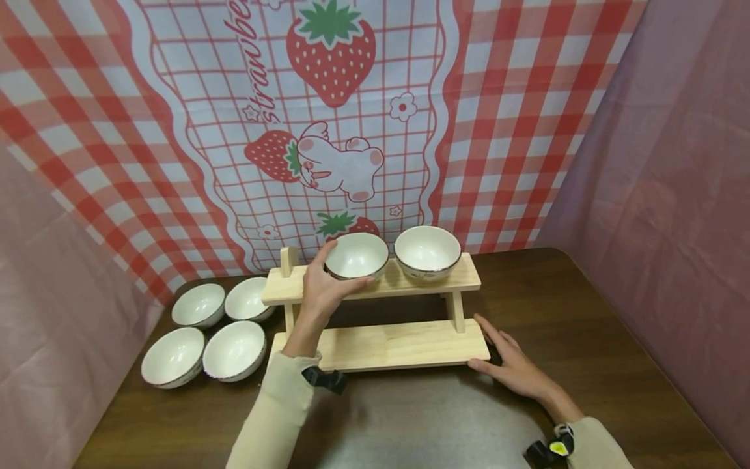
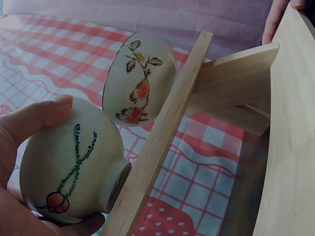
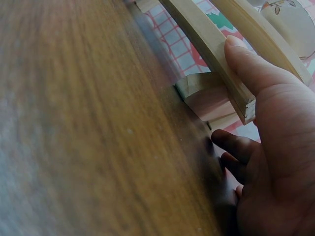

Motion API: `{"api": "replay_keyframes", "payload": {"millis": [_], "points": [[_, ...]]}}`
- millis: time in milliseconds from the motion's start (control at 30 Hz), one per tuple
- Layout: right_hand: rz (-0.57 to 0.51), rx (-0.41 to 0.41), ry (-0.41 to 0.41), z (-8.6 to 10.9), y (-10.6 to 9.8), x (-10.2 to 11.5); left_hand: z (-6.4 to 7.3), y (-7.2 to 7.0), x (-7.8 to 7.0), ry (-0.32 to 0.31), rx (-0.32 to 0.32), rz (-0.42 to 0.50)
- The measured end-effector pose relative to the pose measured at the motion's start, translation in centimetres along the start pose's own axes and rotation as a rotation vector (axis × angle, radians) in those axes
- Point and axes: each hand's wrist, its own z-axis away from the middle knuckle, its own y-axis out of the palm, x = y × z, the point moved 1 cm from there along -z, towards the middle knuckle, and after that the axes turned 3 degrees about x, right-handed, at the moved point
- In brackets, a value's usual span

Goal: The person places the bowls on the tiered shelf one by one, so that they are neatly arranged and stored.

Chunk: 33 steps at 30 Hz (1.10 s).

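Observation:
My left hand (image 1: 321,293) grips a white bowl (image 1: 359,254) at the left of another bowl (image 1: 428,251) on the upper board of a two-tier wooden rack (image 1: 387,345). Fingers and thumb spread around its side. In the left wrist view the gripped bowl (image 2: 74,162) shows a green-and-red painted design, its foot right at the board's edge. The neighbouring bowl (image 2: 140,81) carries red fruit and brown leaves. My right hand (image 1: 515,368) holds the right end of the lower board, thumb on the front edge (image 3: 241,96); its index finger is hidden in the right wrist view.
Several white bowls (image 1: 234,352) stand close together on the brown table (image 1: 586,339), left of the rack. A small upright wooden piece (image 1: 287,260) rises at the upper board's left end. Behind hangs a red-and-white checked strawberry cloth (image 1: 510,130); pink curtains (image 1: 656,195) flank both sides.

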Motion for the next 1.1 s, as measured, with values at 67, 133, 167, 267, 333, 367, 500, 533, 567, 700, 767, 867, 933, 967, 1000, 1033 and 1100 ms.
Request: {"api": "replay_keyframes", "payload": {"millis": [67,133,167,267,333,367,500,533,567,700,767,867,933,967,1000,1033,1100], "points": [[-0.007,-0.001,0.000,-0.01,0.06,-0.01,-0.06,0.03,0.08,0.002,0.003,0.005],[-0.010,-0.001,-0.005,-0.01,0.11,-0.01,-0.12,0.08,0.19,0.003,0.004,0.008],[-0.010,-0.003,-0.006,-0.01,0.13,0.00,-0.14,0.10,0.23,0.003,0.005,0.013],[-0.006,-0.008,-0.015,-0.01,0.14,0.06,-0.28,0.25,0.50,0.005,0.006,0.011],[-0.004,-0.007,-0.012,0.02,0.15,0.10,-0.36,0.36,0.64,0.004,0.003,0.001],[-0.003,-0.007,-0.010,0.03,0.15,0.12,-0.41,0.41,0.69,0.004,0.003,-0.001],[-0.002,-0.005,-0.003,0.06,0.20,0.15,-0.55,0.48,0.75,0.003,-0.002,-0.017],[-0.001,-0.005,-0.002,0.06,0.21,0.17,-0.60,0.50,0.78,0.002,-0.002,-0.019],[0.001,-0.007,0.000,0.06,0.22,0.17,-0.64,0.51,0.79,0.003,-0.002,-0.022],[0.009,-0.008,0.007,0.05,0.21,0.21,-0.74,0.58,0.86,0.004,-0.001,-0.033],[0.012,-0.009,0.011,0.04,0.19,0.22,-0.75,0.62,0.88,0.007,0.004,-0.036],[0.014,-0.007,0.014,0.04,0.14,0.22,-0.73,0.66,0.90,0.010,0.025,-0.041],[0.013,-0.007,0.013,0.06,0.10,0.25,-0.76,0.70,0.94,0.016,0.046,-0.052],[0.013,-0.007,0.014,0.07,0.07,0.25,-0.77,0.70,0.96,0.020,0.057,-0.059],[0.013,-0.008,0.011,0.09,0.05,0.26,-0.78,0.71,0.97,0.022,0.067,-0.063],[0.013,-0.009,0.010,0.11,0.03,0.27,-0.80,0.72,0.97,0.027,0.077,-0.067],[0.013,-0.012,0.008,0.15,-0.01,0.25,-0.83,0.72,0.97,0.036,0.093,-0.079]]}}
